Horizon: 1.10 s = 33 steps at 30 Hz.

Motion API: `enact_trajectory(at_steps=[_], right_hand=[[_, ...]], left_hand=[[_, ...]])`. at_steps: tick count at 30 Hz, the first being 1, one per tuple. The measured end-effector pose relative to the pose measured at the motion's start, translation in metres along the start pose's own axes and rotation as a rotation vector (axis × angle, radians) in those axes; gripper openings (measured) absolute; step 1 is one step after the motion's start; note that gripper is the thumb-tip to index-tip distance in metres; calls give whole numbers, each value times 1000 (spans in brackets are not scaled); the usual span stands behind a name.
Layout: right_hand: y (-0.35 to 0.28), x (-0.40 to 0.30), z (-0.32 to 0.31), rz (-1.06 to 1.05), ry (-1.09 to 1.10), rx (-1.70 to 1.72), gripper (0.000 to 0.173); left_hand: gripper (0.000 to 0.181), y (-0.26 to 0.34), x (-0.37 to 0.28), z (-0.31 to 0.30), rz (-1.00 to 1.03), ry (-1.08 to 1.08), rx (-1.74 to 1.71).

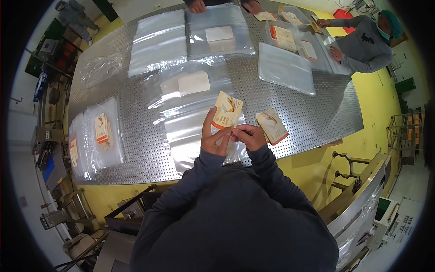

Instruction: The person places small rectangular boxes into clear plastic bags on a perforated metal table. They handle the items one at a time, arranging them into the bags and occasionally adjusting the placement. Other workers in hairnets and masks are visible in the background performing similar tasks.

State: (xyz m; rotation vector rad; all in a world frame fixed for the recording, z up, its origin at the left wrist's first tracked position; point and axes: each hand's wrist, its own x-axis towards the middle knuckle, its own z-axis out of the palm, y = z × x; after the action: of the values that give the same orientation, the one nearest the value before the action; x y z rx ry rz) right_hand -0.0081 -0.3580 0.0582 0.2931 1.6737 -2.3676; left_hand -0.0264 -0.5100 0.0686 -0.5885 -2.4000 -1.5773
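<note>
My left hand holds a yellow printed card with an orange lower edge, tilted above the table. At the card's lower right corner, my right hand has its thumb and fingertips pinched together, close against the left fingers. Beneath both hands lies a pile of clear plastic bags. Blank pale cards rest on that pile's far part. Just right of my right hand sits a stack of similar printed cards on the perforated metal table.
More clear bags lie at the back. Bags with printed cards are at the left. Clear plastic tubs hold cards. A co-worker handles bags at the right; another person's hands are across the table. A metal-framed machine stands behind right.
</note>
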Motion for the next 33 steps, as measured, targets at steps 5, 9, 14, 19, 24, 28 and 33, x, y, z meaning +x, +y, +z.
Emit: enact_trajectory(at_steps=[5, 9, 14, 19, 24, 28, 33], right_hand=[[1, 0, 0, 8, 15, 4, 15], [3, 1, -1, -2, 33, -5, 15], [6, 1, -2, 4, 35, -10, 15], [6, 1, -2, -1, 38, -16, 15], [5, 2, -1, -14, 36, -54, 15], [3, 2, 0, -16, 39, -69, 14], [3, 2, 0, -15, 47, -76, 13]], left_hand=[[31, -4, -2, 2, 57, 24, 44], [32, -4, -3, 3, 78, 31, 60], [33, -3, -3, 3, 74, 37, 56], [33, -3, -4, 3, 73, 36, 56], [34, -6, -3, 4, 94, 47, 67], [35, -6, -4, 5, 86, 50, 71], [35, -5, -4, 4, 80, 40, 82]])
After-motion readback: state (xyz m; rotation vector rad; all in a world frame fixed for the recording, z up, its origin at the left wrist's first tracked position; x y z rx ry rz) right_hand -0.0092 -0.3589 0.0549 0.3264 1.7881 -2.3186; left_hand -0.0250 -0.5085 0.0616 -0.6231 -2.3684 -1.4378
